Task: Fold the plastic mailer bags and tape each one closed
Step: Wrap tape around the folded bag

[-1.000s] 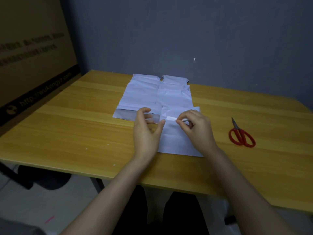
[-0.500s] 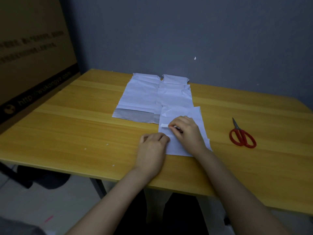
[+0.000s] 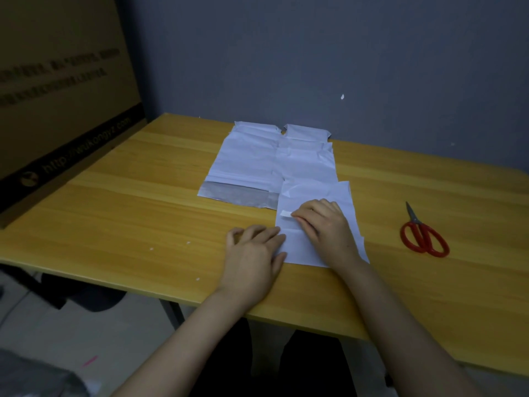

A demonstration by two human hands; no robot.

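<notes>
A folded white mailer bag [image 3: 340, 196] lies near the table's front edge. My right hand [image 3: 323, 224] rests flat on it, fingertips pressing a short white tape strip [image 3: 286, 214] near the bag's left edge. My left hand [image 3: 254, 253] lies palm down on the table, its fingers touching the bag's left lower edge. Behind this bag lie other white mailer bags [image 3: 257, 156] side by side, one showing a grey inner flap [image 3: 237, 194].
Red-handled scissors [image 3: 423, 236] lie on the wooden table [image 3: 128, 219] to the right of the bags. A big brown cardboard box [image 3: 57, 96] stands along the table's left side. A grey wall rises right behind the table.
The near bag has been pulled toward me and folded. My left hand dropped from the flap to the table beside the bag. My right hand now presses the tape down.
</notes>
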